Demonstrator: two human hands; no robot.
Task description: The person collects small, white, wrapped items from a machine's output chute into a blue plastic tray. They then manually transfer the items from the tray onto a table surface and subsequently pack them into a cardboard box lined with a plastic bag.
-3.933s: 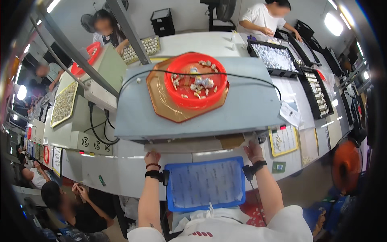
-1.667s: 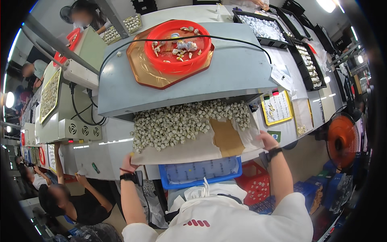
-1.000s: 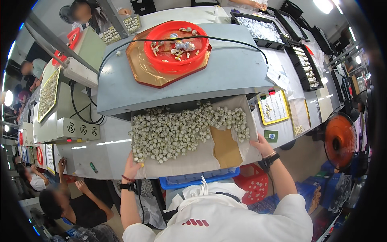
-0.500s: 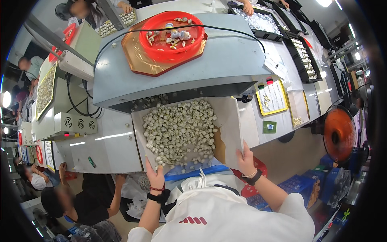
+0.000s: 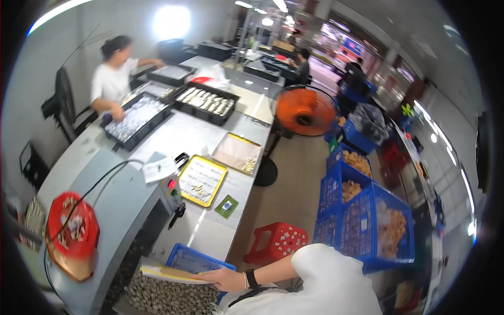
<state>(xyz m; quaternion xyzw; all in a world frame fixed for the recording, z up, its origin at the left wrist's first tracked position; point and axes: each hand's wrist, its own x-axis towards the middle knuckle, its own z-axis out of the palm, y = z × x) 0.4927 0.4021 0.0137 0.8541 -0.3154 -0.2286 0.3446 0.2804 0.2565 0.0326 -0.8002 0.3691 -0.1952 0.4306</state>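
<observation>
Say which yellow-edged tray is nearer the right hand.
The left tray, near the red button; the other tray is farther from the hand, toward the orange fan.

One held tray [image 5: 167, 273], small lumps [image 5: 170, 297] — past counting, one red basin [image 5: 92, 227], one orange fan [image 5: 306, 111], one green card [image 5: 226, 207].

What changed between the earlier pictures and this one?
The paper-lined cardboard and many small pale pieces have come out from the grey machine toward the person, the right hand on its edge. The view swung right, putting the left hand out of sight. The red basin stays on the gold tray atop the machine.
</observation>
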